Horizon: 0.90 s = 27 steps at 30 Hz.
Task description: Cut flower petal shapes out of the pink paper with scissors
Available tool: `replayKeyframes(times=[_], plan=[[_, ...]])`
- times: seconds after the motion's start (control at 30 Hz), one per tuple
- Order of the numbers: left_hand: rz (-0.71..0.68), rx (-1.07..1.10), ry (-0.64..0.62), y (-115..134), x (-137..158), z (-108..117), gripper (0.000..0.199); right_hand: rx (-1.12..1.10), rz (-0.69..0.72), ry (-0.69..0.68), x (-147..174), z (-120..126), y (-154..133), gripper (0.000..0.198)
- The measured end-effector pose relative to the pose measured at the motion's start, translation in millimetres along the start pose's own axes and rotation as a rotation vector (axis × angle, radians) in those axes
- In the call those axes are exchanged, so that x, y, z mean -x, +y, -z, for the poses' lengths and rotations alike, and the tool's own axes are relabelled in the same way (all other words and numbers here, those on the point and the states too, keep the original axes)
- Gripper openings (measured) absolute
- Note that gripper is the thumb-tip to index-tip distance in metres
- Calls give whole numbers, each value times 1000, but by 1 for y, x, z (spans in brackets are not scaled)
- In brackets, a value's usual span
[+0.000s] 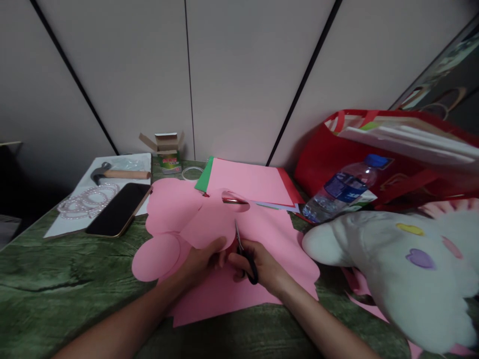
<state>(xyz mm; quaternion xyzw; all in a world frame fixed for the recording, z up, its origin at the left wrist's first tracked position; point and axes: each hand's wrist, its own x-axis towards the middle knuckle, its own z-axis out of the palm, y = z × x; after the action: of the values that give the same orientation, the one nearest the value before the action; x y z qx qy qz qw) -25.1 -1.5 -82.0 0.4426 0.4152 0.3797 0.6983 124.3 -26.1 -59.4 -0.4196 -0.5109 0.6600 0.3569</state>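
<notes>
Between thumb and fingers, my left hand (204,260) grips a piece of pink paper (213,227) with a rounded edge. My right hand (256,262) is closed on a pair of scissors (247,257) with black handles. The blades point up and away, against the right edge of the held piece. Larger pink sheets (224,304) lie beneath both hands. To the left rests a round pink cutout (156,258). A shiny red item (234,200) shows just beyond the held paper; its kind is unclear.
At left are a phone (119,209), a bead string (88,201) and a hammer (119,174). Behind stand a small open box (169,154) and stacked coloured paper (247,179). On the right are a water bottle (339,192), a red bag (318,149) and a white plush toy (404,259).
</notes>
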Motion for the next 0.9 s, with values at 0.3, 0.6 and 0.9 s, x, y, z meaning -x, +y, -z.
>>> replayKeyframes(times=[0.3, 0.6, 0.9], plan=[[-5, 16, -17, 0, 0, 0, 47, 12, -7, 38, -2, 1, 6, 35], [5, -25, 0, 4, 1, -1, 46, -14, 0, 29, -2, 0, 6, 34], [21, -93, 19, 7, 3, -2, 44, -28, -9, 47, -2, 3, 14, 32]])
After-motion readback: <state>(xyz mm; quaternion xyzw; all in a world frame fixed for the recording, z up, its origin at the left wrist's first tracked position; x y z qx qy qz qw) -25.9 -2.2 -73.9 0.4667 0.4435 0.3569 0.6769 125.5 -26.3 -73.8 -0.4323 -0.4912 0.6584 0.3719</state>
